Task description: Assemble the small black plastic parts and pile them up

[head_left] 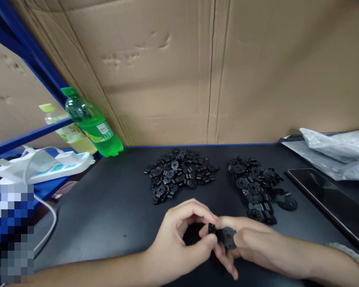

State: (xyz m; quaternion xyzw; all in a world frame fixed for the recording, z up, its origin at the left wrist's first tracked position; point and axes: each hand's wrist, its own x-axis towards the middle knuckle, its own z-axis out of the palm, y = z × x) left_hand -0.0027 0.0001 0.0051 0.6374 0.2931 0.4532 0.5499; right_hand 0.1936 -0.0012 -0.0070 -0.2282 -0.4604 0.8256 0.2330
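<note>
Close to the table's near edge, my two hands meet around a small black plastic part (pixel 228 237) with a round, flat disc and a narrower block at its left end. My left hand (pixel 185 239) pinches the block end between thumb and fingertips. From the other side, my right hand (pixel 248 241) grips the disc end, its lower fingers stretching beneath. Whether this is one piece or two joined ones, I cannot tell. Beyond the hands lie a wide pile of small black plastic parts (pixel 179 173) and, to its right, a second pile of round black parts (pixel 254 187).
A black phone (pixel 332 203) lies at the right, before a grey plastic bag (pixel 335 153). At left stand a green bottle (pixel 92 123), a yellowish bottle (pixel 70 131) and a white power strip (pixel 60 165) with a cable (pixel 52 217). Cardboard (pixel 167 71) walls the back of the black table (pixel 107 223).
</note>
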